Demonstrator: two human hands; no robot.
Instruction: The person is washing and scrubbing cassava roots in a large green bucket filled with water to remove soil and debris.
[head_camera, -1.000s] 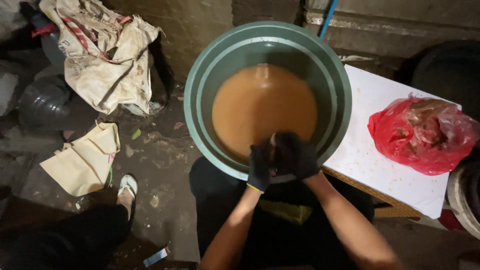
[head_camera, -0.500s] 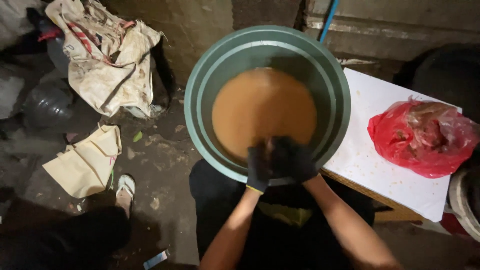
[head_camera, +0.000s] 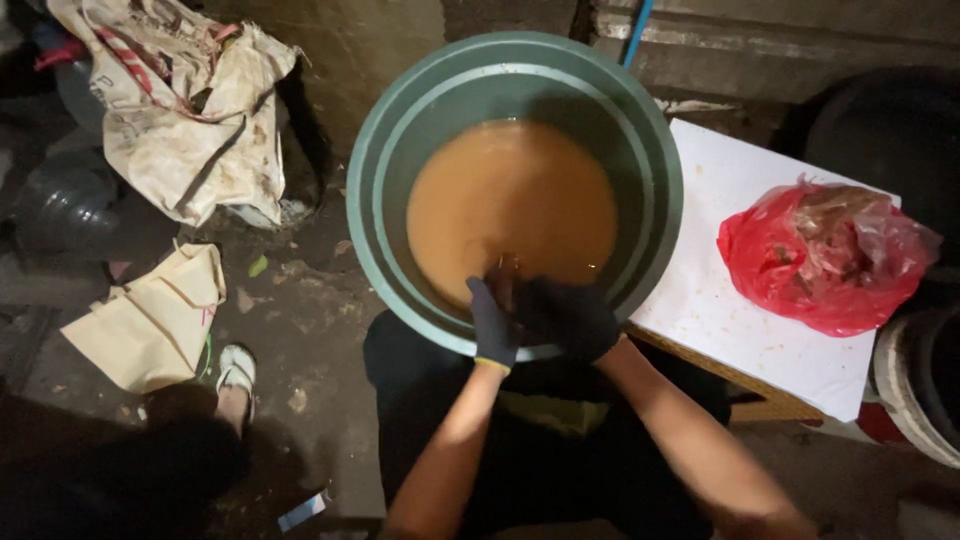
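Dim overall. Light falls from above onto centre frame: green basin (head_camera: 515, 85) and white board (head_camera: 745, 300) brightest, board near glare. Corners sink into black shadow, lower left especially. Gloved hands slightly soft; mild wide-angle bending at edges.

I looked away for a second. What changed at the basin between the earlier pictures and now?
Little. The left hand and right hand, both in dark gloves, stayed pressed together at the near rim of the green basin, fingertips in the brown water. The red bag and white board kept their places.
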